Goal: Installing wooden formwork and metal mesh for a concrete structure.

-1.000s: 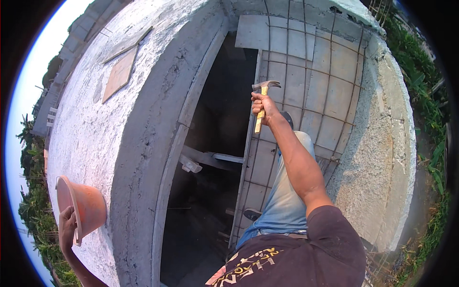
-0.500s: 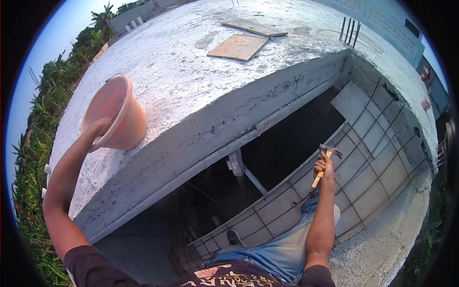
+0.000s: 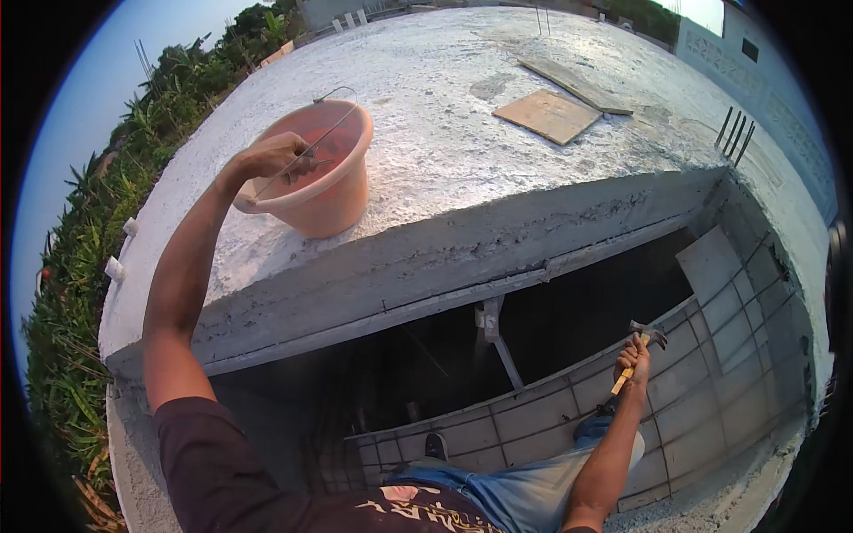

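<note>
My left hand (image 3: 277, 157) is over the mouth of an orange-pink bucket (image 3: 333, 204), beside its thin wire handle (image 3: 340, 90). The fingers are bent together; something small and thin seems to stick out of them, too small to name. The bucket stands on the rough white slab near its edge, with its contents mostly hidden. My right hand (image 3: 633, 357) grips a claw hammer (image 3: 648, 334) by its yellow handle, head up, above the tied rebar grid.
Below the slab edge (image 3: 426, 244) gapes a dark opening (image 3: 569, 322). My shoe (image 3: 435, 446) is on the panels under the rebar grid (image 3: 533, 415). Boards (image 3: 548, 116) lie on the slab (image 3: 426, 133); upright rebar stubs (image 3: 734, 135) stand at the far corner. Plants (image 3: 75, 293) grow left.
My left hand has come up from inside the near rim of the bucket to above its mouth. The view has turned left; the right hand still grips the hammer.
</note>
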`<act>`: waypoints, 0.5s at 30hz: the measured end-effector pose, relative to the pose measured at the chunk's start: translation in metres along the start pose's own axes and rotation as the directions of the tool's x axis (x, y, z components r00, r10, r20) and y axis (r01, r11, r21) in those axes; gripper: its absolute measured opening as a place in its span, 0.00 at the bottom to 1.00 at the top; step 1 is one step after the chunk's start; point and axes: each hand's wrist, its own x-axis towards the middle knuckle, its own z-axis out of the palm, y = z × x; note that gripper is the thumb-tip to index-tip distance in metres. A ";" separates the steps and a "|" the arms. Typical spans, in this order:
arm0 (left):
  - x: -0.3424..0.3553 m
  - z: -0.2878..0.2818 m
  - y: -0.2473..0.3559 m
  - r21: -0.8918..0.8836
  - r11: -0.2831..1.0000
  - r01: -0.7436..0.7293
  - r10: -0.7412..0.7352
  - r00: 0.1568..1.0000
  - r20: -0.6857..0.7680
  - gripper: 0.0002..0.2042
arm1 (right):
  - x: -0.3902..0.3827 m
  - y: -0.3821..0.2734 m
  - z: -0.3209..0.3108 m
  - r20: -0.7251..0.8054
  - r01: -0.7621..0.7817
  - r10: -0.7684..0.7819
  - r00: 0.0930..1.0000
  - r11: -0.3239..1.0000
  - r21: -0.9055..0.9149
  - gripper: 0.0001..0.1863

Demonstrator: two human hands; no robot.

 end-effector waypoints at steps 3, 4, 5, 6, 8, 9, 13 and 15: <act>-0.004 -0.017 -0.024 -0.097 0.995 -0.030 0.014 0.987 -0.162 0.14 | 0.004 -0.008 -0.015 0.013 0.001 0.000 1.000 0.999 -0.046 0.15; -0.014 -0.022 -0.030 -0.148 0.988 -0.048 0.013 0.973 -0.230 0.13 | 0.008 -0.004 -0.014 0.051 -0.012 0.015 0.999 0.998 -0.062 0.16; -0.024 -0.024 -0.036 -0.167 0.985 -0.047 0.001 0.964 -0.267 0.14 | 0.013 0.000 -0.013 0.059 -0.024 0.028 0.998 0.997 -0.072 0.16; -0.030 -0.024 -0.042 -0.174 0.984 -0.036 -0.012 0.963 -0.269 0.14 | 0.014 0.004 -0.011 0.028 -0.032 0.033 0.999 0.998 -0.053 0.16; -0.038 -0.025 -0.052 -0.172 0.985 -0.031 -0.020 0.958 -0.287 0.13 | 0.014 0.008 -0.007 -0.003 -0.042 0.042 0.999 0.998 -0.039 0.16; -0.038 -0.023 -0.053 -0.177 0.984 -0.028 -0.024 0.958 -0.285 0.13 | 0.015 0.008 -0.008 0.005 -0.050 0.051 0.999 0.998 -0.025 0.16; -0.041 -0.017 -0.057 -0.206 0.978 -0.043 -0.017 0.959 -0.282 0.13 | 0.013 0.013 -0.005 0.021 -0.061 0.062 0.998 0.998 -0.028 0.17; -0.046 -0.018 -0.059 -0.202 0.979 -0.024 -0.036 0.957 -0.288 0.13 | 0.006 0.023 0.009 -0.015 -0.064 0.064 0.998 0.997 -0.048 0.17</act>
